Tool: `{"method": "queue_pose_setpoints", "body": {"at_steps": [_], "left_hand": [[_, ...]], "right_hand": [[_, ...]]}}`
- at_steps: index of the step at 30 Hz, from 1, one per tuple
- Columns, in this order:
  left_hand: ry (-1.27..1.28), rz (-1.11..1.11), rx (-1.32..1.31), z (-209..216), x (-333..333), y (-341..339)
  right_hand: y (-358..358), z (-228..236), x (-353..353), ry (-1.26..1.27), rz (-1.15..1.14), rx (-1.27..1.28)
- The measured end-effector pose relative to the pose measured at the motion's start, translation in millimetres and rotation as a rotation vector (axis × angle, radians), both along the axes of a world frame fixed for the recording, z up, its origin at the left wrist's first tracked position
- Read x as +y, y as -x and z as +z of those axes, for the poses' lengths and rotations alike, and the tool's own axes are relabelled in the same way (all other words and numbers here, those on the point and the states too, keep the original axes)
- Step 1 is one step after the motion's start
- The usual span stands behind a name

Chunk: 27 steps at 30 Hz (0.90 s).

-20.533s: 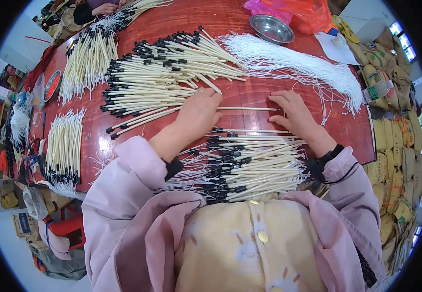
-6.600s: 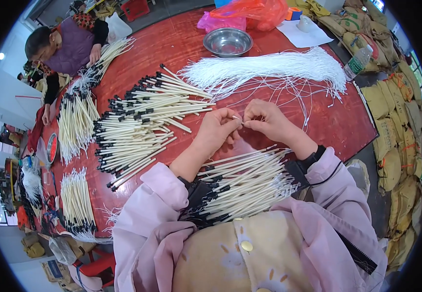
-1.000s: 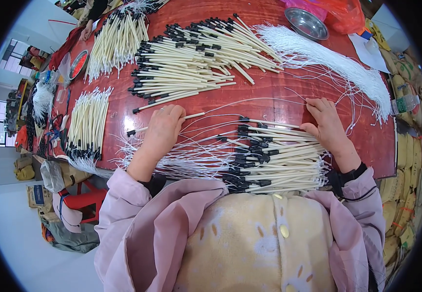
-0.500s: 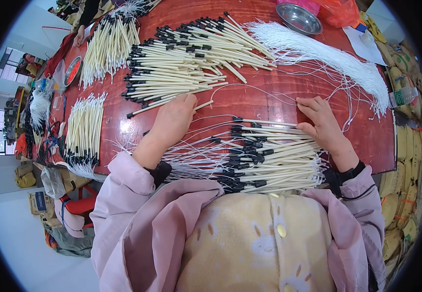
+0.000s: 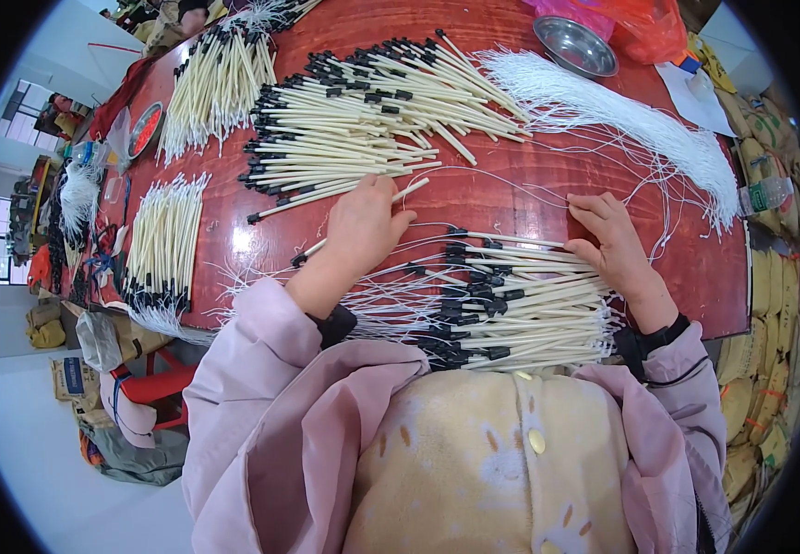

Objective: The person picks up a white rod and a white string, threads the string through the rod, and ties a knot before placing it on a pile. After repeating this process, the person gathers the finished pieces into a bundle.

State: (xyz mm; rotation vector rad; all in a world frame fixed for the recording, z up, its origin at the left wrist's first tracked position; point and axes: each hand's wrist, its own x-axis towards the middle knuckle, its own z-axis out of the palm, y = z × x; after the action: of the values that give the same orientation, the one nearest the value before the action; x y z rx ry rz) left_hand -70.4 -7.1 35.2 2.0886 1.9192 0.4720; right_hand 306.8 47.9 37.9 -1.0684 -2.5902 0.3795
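My left hand (image 5: 363,231) is closed around a thin cream stick (image 5: 413,190) with a black end (image 5: 299,260). The stick slants up to the right, and its middle is hidden by my fingers. My right hand (image 5: 610,242) rests to the right with thumb and fingers apart, its fingertips beside a loose white string (image 5: 492,174) that arcs across the table. Below my hands lies a pile of cream sticks (image 5: 547,300) with black clips at their left ends and white strings (image 5: 386,300) trailing left. Beyond my left hand, a large heap of similar sticks (image 5: 344,125) covers the table.
A thick bundle of white strings (image 5: 631,120) lies on the red table (image 5: 501,198) at the far right. Beside it are a metal bowl (image 5: 575,46) and a red plastic bag (image 5: 649,28). More stick bundles (image 5: 167,240) lie left, near a bowl of red bits (image 5: 146,129).
My left hand has moved slightly right, and more of the stick in it now shows, including its black end. My right hand has barely moved.
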Motion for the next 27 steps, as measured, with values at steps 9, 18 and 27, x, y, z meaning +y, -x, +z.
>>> {"method": "queue_pose_setpoints", "body": {"at_steps": [9,18,27], "left_hand": [[-0.006,-0.029,0.126,2,4,21],[0.251,-0.049,0.189,5,9,47],[-0.021,0.071,-0.076,27,-26,63]], "right_hand": [[0,-3,0,-0.032,-0.029,0.008],[10,10,-1,-0.063,-0.006,-0.126],[3,4,0,-0.034,0.006,-0.077]]}}
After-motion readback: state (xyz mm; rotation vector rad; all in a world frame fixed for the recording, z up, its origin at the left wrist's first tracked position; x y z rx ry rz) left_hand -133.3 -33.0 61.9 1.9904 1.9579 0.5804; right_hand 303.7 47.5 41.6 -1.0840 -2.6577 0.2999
